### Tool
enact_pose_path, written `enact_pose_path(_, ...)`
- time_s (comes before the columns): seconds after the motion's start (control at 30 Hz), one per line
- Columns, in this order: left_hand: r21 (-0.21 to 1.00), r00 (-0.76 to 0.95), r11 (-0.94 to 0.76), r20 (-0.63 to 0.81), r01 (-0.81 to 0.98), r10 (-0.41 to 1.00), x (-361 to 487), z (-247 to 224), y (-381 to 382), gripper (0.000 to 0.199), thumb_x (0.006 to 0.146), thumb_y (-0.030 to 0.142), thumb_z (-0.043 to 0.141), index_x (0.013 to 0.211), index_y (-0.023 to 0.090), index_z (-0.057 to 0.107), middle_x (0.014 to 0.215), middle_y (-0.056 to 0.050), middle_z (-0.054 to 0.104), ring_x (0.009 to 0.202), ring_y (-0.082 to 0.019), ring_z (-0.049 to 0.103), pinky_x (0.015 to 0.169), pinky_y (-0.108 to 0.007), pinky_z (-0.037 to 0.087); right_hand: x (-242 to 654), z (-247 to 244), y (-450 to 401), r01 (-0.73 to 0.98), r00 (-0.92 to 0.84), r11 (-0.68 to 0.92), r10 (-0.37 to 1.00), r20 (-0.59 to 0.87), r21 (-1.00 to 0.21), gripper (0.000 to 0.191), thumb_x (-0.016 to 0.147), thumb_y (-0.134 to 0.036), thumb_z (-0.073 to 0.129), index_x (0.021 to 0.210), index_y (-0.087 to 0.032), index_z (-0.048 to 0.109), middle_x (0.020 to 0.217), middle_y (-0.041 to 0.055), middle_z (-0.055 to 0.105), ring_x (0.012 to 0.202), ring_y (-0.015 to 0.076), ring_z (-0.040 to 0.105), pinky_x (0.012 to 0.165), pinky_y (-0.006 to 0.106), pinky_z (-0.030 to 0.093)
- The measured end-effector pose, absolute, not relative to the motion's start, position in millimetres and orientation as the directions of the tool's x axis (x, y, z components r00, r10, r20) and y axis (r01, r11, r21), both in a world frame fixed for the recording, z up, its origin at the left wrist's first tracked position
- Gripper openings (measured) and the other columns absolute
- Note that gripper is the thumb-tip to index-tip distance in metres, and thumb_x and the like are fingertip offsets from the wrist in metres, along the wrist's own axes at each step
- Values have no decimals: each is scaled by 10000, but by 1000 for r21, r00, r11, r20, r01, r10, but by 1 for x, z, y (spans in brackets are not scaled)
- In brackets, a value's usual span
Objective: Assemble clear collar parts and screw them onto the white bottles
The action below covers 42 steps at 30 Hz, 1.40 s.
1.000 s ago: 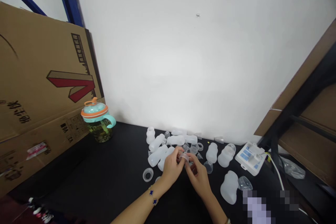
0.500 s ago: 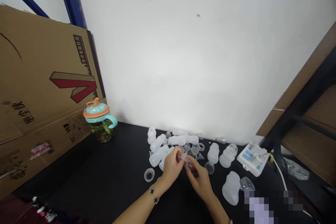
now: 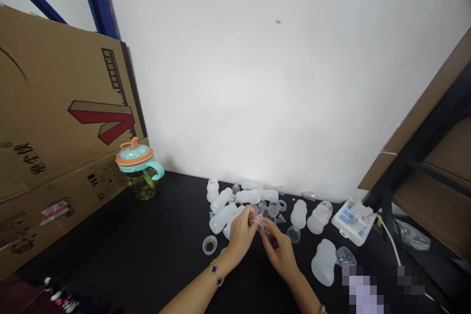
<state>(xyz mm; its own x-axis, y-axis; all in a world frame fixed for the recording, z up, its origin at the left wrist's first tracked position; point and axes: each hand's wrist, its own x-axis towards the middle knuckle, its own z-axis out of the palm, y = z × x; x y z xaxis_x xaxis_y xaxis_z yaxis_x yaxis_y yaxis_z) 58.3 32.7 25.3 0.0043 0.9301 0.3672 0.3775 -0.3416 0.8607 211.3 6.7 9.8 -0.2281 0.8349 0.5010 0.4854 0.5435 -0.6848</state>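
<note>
My left hand [image 3: 240, 238] and right hand [image 3: 278, 250] meet over the near middle of the black counter [image 3: 147, 235], their fingers [image 3: 265, 228] closed narrow and pinching a small clear plastic piece [image 3: 258, 222] between them. My fingers hide much of it, so I can't make out its full shape. Just behind lies a jumble of translucent bottle bodies [image 3: 222, 218] and small clear parts [image 3: 272, 211], with a clear ring [image 3: 209, 245] to the left. Off right sits a white box [image 3: 353, 221] whose blue labels are too small to read. Far left, a teal-lidded cup [image 3: 135, 156] stands against a cardboard sheet [image 3: 55, 83] whose dark printed characters I can't read. A pixelated patch [image 3: 379, 287] covers the near right corner.
</note>
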Motion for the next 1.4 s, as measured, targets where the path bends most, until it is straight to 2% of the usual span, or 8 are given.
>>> enact_pose_path(0.33, 883, 6, -407, 417, 234, 909, 59, 27, 30, 113, 909, 319, 539, 863, 216, 529, 767, 14, 598, 655, -155, 538, 615, -250, 394, 209, 20, 6, 405, -131, 543, 831, 541, -735, 330, 953, -391, 581, 1221, -212, 650, 983, 64, 750, 557, 130, 603, 535, 235, 511)
enact_pose_path(0.5, 901, 53, -402, 399, 160, 916, 61, 31, 27, 146, 880, 277, 563, 997, 211, 622, 953, -41, 671, 780, -184, 610, 673, -269, 468, 208, 19, 8, 289, -9, 462, 877, 480, -838, 588, 887, -420, 680, 1402, -217, 484, 1023, 93, 750, 525, 132, 583, 514, 262, 520)
enact_pose_path(0.63, 950, 83, -306, 310, -62, 947, 64, 32, 30, 243, 864, 304, 585, 1070, 204, 667, 1127, -80, 679, 891, -210, 650, 640, -263, 516, 210, 14, 11, 206, 48, 407, 904, 425, -890, 718, 854, -418, 728, 1460, -222, 396, 1076, 101, 720, 556, 123, 561, 542, 271, 524)
enact_pose_path(0.77, 944, 107, -148, 186, -294, 977, 64, 32, 37, 299, 786, 378, 698, 1000, 168, 698, 1012, -91, 724, 840, -218, 678, 644, -278, 541, 211, 12, 14, 122, 68, 400, 910, 410, -908, 762, 825, -416, 757, 1468, -238, 389, 1113, 96, 696, 574, 117, 563, 556, 275, 528)
enact_pose_path(0.9, 901, 132, -46, 114, -431, 985, 63, 33, 40, 372, 664, 337, 820, 960, 160, 682, 931, -84, 745, 825, -213, 697, 644, -255, 525, 213, 15, 15, 54, 51, 372, 926, 375, -927, 574, 864, -462, 691, 1365, -226, 542, 1124, 103, 688, 584, 125, 574, 498, 257, 508)
enact_pose_path(1.03, 868, 158, 37, 48, -495, 986, 63, 34, 39, 408, 630, 297, 846, 963, 155, 659, 858, -52, 744, 668, -154, 669, 602, -231, 502, 213, 22, 14, 146, -2, 403, 914, 407, -904, 356, 862, -464, 686, 1120, -222, 732, 1197, 113, 659, 647, 144, 595, 508, 256, 511)
enact_pose_path(1.27, 852, 211, 135, -29, -507, 977, 65, 39, 33, 369, 628, 251, 836, 936, 154, 657, 815, -37, 738, 637, -134, 651, 580, -208, 475, 213, 27, 12, 221, 3, 433, 896, 445, -874, 313, 868, -484, 681, 1028, -233, 777, 1166, 118, 664, 744, 196, 642, 595, 299, 551)
enact_pose_path(1.4, 836, 263, 191, -58, -515, 963, 64, 38, 34, 366, 631, 254, 838, 935, 145, 667, 857, -66, 747, 712, -164, 679, 671, -249, 512, 213, 29, 12, 245, 22, 433, 892, 452, -868, 312, 879, -493, 663, 942, -214, 787, 1072, 115, 690, 808, 232, 657, 588, 294, 540)
